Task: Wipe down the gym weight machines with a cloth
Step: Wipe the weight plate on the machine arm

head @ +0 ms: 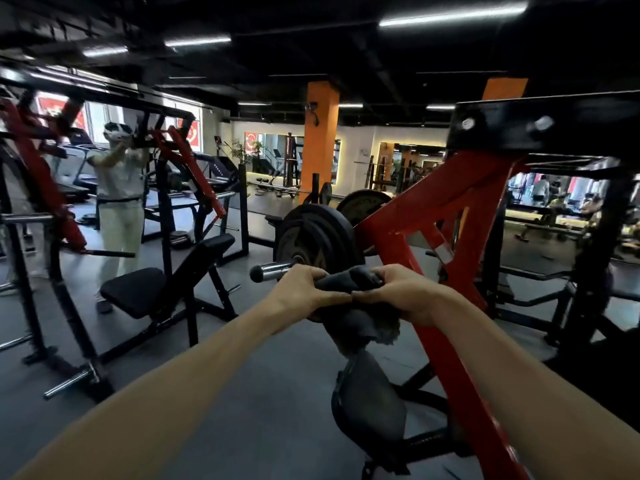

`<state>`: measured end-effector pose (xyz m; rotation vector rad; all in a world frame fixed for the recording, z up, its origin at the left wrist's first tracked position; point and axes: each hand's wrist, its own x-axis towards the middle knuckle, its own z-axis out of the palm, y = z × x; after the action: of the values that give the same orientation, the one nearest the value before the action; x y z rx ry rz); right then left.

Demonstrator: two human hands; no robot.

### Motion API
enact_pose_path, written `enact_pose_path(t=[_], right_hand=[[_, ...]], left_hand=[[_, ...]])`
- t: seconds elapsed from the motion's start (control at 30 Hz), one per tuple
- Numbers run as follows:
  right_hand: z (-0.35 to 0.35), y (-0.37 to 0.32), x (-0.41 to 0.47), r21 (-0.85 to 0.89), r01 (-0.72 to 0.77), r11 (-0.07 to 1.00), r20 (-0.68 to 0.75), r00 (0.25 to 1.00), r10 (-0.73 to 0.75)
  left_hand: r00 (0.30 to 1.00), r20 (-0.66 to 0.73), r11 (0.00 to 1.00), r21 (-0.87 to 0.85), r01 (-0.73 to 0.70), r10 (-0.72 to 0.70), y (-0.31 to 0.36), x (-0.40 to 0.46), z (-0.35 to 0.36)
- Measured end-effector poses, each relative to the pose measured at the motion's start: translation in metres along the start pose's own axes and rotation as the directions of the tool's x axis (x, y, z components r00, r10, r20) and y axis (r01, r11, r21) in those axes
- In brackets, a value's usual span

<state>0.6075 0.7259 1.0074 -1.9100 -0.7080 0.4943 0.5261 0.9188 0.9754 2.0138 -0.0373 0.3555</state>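
A dark grey cloth (pixel 360 320) is bunched between both of my hands in front of me. My left hand (pixel 304 292) grips its left part and my right hand (pixel 401 292) grips its right part, thumbs nearly touching. The cloth's loose end hangs down below them. Just behind my hands is the red-framed plate-loaded machine (pixel 433 216) with black weight plates (pixel 311 233) on a chrome sleeve (pixel 273 270) that sticks out to the left. The machine's black padded seat (pixel 370 400) lies below the cloth.
A black bench seat (pixel 138 289) and another red-and-black machine (pixel 41 188) stand to the left. A person in light clothes (pixel 119 199) stands beside it. An orange pillar (pixel 318 140) rises behind the plates. A black frame (pixel 588 237) fills the right side. Grey floor lies between.
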Motion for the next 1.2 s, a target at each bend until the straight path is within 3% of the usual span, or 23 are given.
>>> enact_pose_path(t=[0.17,0.3,0.47,0.67,0.83,0.93,1.03,1.2], right_hand=[[0.033,0.023,0.063,-0.055,-0.13,0.99,-0.046,0.991,0.128],[0.046,0.026,0.116,-0.086,-0.157,0.984,-0.113,0.983,0.147],[0.056,0.015,0.195,-0.122,-0.072,0.99,-0.239,0.97,0.042],[0.061,0.01,0.268,-0.331,-0.026,0.943,-0.421,0.899,-0.123],[0.069,0.016,0.309,-0.495,-0.009,0.869,-0.523,0.801,-0.29],[0.076,0.022,0.321,-0.653,0.03,0.756,-0.495,0.739,-0.457],[0.082,0.032,0.331,-0.777,0.041,0.628,-0.365,0.784,-0.503],[0.088,0.046,0.337,-0.728,0.112,0.676,-0.281,0.851,-0.444]], left_hand=[[0.996,-0.086,0.975,0.218,0.031,-0.013,-0.069,0.02,-0.02],[0.991,-0.131,0.941,0.334,0.06,-0.016,-0.11,0.041,-0.042],[0.968,-0.237,0.867,0.496,0.05,0.08,-0.136,0.087,-0.084],[0.987,-0.115,0.744,0.668,-0.007,0.113,-0.169,0.148,-0.12],[0.994,-0.038,0.709,0.703,-0.049,0.106,-0.189,0.183,-0.122],[0.995,-0.001,0.708,0.703,-0.073,0.103,-0.196,0.201,-0.118],[0.995,0.026,0.72,0.688,-0.091,0.1,-0.197,0.215,-0.112],[0.995,-0.014,0.718,0.693,-0.06,0.097,-0.201,0.227,-0.105]])
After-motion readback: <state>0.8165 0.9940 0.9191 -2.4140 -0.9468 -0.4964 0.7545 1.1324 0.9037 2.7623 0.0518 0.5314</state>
